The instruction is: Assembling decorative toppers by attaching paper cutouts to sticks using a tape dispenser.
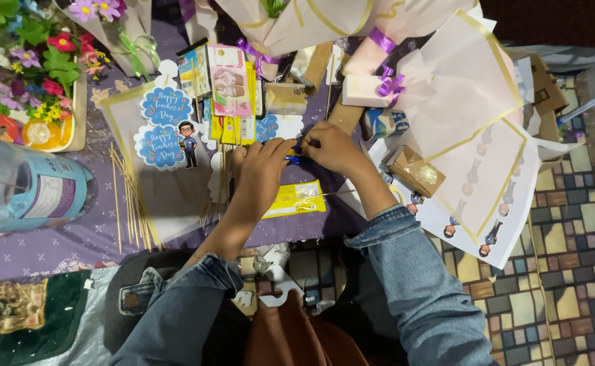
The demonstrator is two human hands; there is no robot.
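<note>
Hands Meet Over a Small Blue Piece Amid Bouquet Supplies

Fingertips of both hands pinch at one small blue object (296, 160), held low over the purple cloth-covered surface (53, 251), just above a yellow packet (297, 198). What the blue piece is I cannot make out; it is mostly hidden by the fingers. The left hand (260, 169) curls in from the side, the right hand (331, 148) closes on it from the other, so the two seem to steady the tiny thing between them for fine work close to the body.

Just beyond the hands lie a stack of banknotes and yellow cards (229, 91), near enough to reach. To the left, round blue paper toppers (165, 125) with a small cartoon figure rest on a pale sheet, and thin wooden skewers (131, 196) lie fanned beside them. A large clear water jug (26, 186) lies on its side at the far left, near artificial flowers (33, 54). On the right, pale wrapping sheets (473, 135) with gold edges spread onto the patterned floor covering (568, 271), a small brown box (416, 169) crowding the right wrist.
</note>
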